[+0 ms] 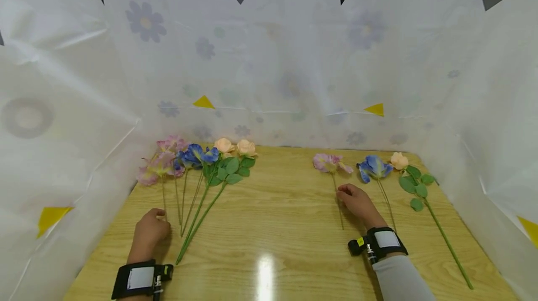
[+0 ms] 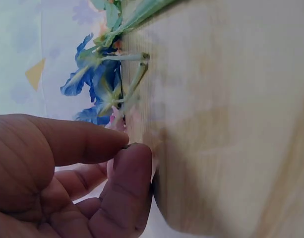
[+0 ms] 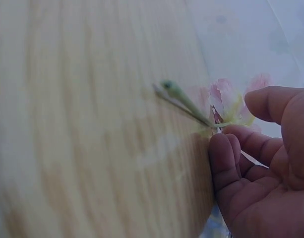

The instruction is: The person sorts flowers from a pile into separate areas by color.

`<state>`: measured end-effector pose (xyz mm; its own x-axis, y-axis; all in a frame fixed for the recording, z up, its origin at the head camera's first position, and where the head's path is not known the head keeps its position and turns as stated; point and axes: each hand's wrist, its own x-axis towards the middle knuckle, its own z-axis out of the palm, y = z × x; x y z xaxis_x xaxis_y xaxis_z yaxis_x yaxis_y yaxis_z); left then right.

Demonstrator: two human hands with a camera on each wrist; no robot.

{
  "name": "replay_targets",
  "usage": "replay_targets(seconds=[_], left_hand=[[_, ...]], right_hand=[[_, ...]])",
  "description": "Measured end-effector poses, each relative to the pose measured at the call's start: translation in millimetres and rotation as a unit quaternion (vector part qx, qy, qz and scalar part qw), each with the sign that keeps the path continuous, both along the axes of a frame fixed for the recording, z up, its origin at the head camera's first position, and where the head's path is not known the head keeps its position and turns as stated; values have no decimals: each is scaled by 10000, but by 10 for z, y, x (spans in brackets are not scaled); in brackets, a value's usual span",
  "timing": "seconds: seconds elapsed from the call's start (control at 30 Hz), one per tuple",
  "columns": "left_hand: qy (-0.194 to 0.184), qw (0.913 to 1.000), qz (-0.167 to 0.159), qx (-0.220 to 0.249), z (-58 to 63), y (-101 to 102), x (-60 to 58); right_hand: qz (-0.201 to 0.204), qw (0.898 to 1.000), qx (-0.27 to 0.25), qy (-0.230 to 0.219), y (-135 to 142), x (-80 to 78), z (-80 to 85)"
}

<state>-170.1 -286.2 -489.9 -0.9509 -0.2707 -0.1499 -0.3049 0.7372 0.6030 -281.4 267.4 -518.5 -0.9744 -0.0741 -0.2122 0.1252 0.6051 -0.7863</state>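
Note:
My left hand [image 1: 152, 230] pinches the thin stem of a pink flower [image 1: 159, 166] near its lower end, thumb and forefinger meeting in the left wrist view. That flower lies at the left of a fanned group with two blue flowers [image 1: 194, 155] and two peach roses [image 1: 224, 145]. On the right, my right hand [image 1: 357, 203] rests by the stem of a single pink flower [image 1: 325, 163]. Its fingertips [image 3: 222, 148] are right at the stem, while the thumb [image 3: 263, 101] stands apart from them in the right wrist view.
Right of my right hand lie another blue flower [image 1: 374, 167] and a peach rose [image 1: 399, 161] with a long leafy stem. All rest on a wooden table [image 1: 277, 217]. Pale patterned sheeting [image 1: 286, 58] encloses the back and sides.

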Motion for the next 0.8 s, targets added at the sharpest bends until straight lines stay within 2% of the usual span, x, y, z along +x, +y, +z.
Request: replay_targets(seconds=[0.37, 0.57, 0.67, 0.8], left_hand=[[181, 9994, 204, 232, 42, 11, 32], [491, 9974, 104, 512, 50, 103, 29], [644, 9955, 62, 698, 46, 196, 21], [881, 9919, 21, 920, 44, 366, 20]], right_hand=[[-13, 10000, 18, 3, -2, 3, -8], [-8, 10000, -61, 22, 2, 2, -13], [-133, 9995, -258, 99, -1, 14, -7], [-559, 9958, -630, 365, -33, 35, 7]])
